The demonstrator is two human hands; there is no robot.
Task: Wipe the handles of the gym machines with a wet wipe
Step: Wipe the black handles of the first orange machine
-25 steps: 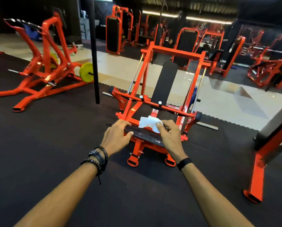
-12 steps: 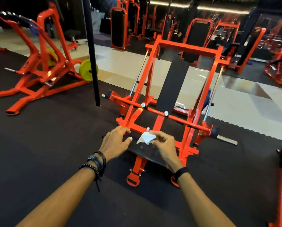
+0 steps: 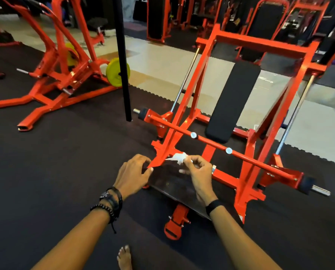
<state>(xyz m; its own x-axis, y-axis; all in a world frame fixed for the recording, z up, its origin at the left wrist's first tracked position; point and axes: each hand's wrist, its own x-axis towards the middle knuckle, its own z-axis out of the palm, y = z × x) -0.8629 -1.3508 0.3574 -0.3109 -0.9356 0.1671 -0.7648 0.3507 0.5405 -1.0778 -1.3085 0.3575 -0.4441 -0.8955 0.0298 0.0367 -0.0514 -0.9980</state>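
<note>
The wet wipe (image 3: 179, 158) is pinched in the right hand (image 3: 198, 175) above the machine's dark footplate (image 3: 174, 184); the left hand (image 3: 132, 173) is loosely spread, empty. A handle must be reached next.

1. A dark rubber floor (image 3: 65, 172) carries the orange press machine (image 3: 246, 172) and a second orange machine (image 3: 51, 78).
2. A black pole (image 3: 123, 75) stands on it.
3. A bare foot (image 3: 124, 257) rests there.
4. Beyond lies a pale tiled strip (image 3: 162, 67).

White wipe (image 3: 179, 158); orange machine frame (image 3: 260, 45); black pad (image 3: 232, 102); yellow weight plate (image 3: 114, 72)
</note>
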